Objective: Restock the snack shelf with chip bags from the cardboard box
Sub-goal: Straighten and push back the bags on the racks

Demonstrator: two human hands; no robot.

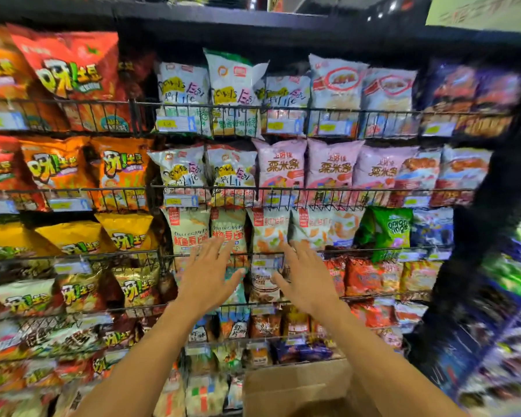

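Squarely in front of the snack shelf, a person reaches both arms toward its third wire tier. The left hand and the right hand are both spread wide, fingers straight, and neither holds a bag. Their fingertips lie over the front rail, where a row of pale chip bags stands upright; whether they touch the packets or hover just short cannot be told. The cardboard box sits low at the foot of the shelf, under the right forearm, its flap in view but its contents hidden.

The likely trouble lies in the packing. Every tier looks full, with bags shoulder to shoulder and leaning on the low rails. Flat hands pressing the row back to make room could tip a neighbour, such as the green onion-ring bag well to the right, forward over the rail, or crush the chips inside the air-filled packets. The price tag clipped to the rail between the two hands could be knocked loose by a passing wrist. With the box close to the shelf's lowest rows, a step forward may also shove it into the stock there. And since no bag is in hand, any gap opened could close as bags slump before a fresh one comes up from the box.
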